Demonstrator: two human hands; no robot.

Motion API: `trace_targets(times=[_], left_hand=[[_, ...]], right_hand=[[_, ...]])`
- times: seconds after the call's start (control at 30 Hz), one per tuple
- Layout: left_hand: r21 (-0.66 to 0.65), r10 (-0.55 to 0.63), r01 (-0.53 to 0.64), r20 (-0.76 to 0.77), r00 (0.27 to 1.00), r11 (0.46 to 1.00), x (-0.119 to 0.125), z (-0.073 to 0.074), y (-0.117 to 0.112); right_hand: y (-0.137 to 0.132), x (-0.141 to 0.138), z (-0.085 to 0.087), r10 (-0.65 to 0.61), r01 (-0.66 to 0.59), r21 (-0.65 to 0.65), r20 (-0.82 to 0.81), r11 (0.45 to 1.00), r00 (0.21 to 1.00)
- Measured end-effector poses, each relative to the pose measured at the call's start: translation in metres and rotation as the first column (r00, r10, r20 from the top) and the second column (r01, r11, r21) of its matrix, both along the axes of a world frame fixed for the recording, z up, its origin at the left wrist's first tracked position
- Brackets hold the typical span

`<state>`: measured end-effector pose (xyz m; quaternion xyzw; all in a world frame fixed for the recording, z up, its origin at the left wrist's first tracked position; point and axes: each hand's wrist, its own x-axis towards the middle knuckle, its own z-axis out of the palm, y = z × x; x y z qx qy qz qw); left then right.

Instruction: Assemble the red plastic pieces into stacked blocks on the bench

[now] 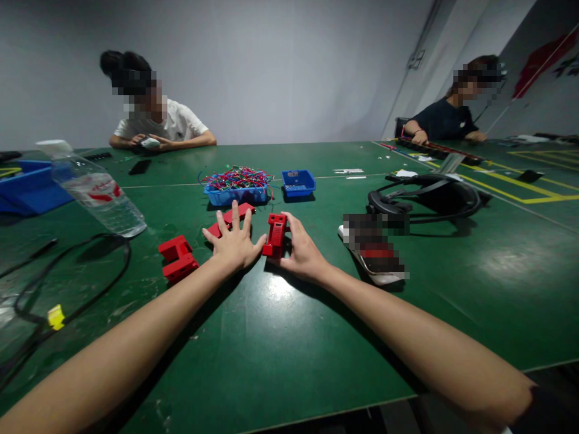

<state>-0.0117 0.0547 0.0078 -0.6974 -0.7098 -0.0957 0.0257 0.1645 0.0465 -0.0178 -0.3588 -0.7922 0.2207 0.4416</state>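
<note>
My left hand [234,244] is spread with its fingers apart, over or just beside a red plastic block [245,209] that its fingers partly cover; whether it touches the block I cannot tell. My right hand [302,248] grips the right side of another red plastic block [275,232], which has holes and a slot in its face. To the left of my left hand lies a third red block [177,258], U-shaped, on the green table [280,337]. Behind my hands is a blue tray [237,196] heaped with coloured wires [237,177].
A small blue tray [298,184] stands beside the wires. At left are a tilted water bottle [102,193], a blue bin [34,193] and a black cable [122,265]. A partly blurred packet [375,259] and a black headset [427,199] lie right. Two people sit across the table.
</note>
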Motion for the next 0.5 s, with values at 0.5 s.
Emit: trace_targets(times=[0.5], left_hand=[[0.02, -0.28, 0.287, -0.169, 0.945, 0.958, 0.008, 0.01, -0.011]], right_hand=[[0.003, -0.001, -0.002, -0.002, 0.002, 0.03, 0.01, 1.0, 1.0]])
